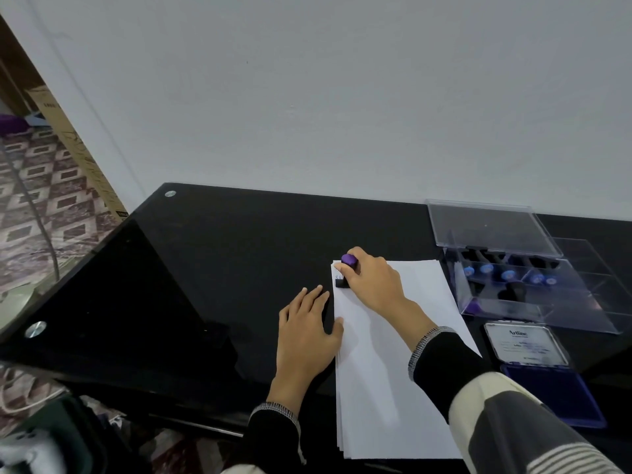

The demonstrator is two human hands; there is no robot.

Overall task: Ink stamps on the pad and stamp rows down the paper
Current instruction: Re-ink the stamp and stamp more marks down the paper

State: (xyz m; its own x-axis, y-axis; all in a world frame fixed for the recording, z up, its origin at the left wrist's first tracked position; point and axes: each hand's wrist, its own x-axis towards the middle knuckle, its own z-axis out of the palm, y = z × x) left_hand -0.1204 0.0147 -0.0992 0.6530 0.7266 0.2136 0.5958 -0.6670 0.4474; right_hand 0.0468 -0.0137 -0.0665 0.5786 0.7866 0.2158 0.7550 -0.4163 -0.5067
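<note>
Stamp (348, 272), purple-knobbed, stands pressed on the far left corner of the paper stack (386, 354), the right hand (371, 280) curled around it. Just left of that stack, the left hand (306, 331) lies flat, thumb on its edge, likely steadying it.

I'm looking down at a glossy black desk (219, 254) with round metal fittings (170, 194) near its left corners, pushed up against a plain pale grey wall (342, 90) that fills the upper half of my view. To the left, the floor (37, 200) carries a brown and cream diamond pattern, and a tall cardboard box (78, 155) leans against the wall there. The light is soft and even.
</note>
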